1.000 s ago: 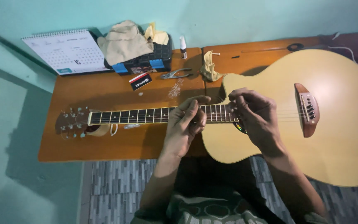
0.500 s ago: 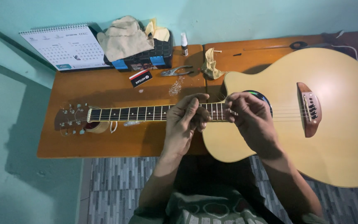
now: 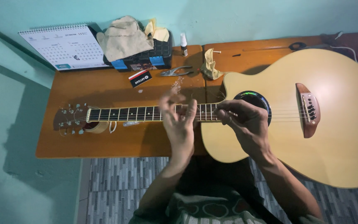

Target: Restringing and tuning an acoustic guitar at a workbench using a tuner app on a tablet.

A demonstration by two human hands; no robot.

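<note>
Seen from above: an acoustic guitar [image 3: 332, 124] lying face up across a brown wooden table [image 3: 104, 143], neck [image 3: 141, 113] pointing left, headstock [image 3: 69, 120] propped on a roll of tape [image 3: 98, 127]. Left hand [image 3: 180, 120] raised over the upper frets, blurred, fingers spread and loosely curled, gripping nothing that can be made out. Right hand [image 3: 247, 124] resting by the sound hole [image 3: 254, 99], fingertips [image 3: 222, 116] pinched together at the strings where neck meets body (whether actually clamped on a string cannot be told).

Along the far edge, against a teal wall: a desk calendar [image 3: 65, 47], a dark toolbox [image 3: 146, 56] topped with a beige cloth [image 3: 123, 37], a small white bottle [image 3: 183, 44], a pair of pliers [image 3: 175, 71], a crumpled yellowish rag [image 3: 210, 66] and a small red-and-black packet [image 3: 140, 78]. At the far right corner, a tangle of cable [image 3: 353, 41]. Grey tiled floor [image 3: 117, 186] below.
</note>
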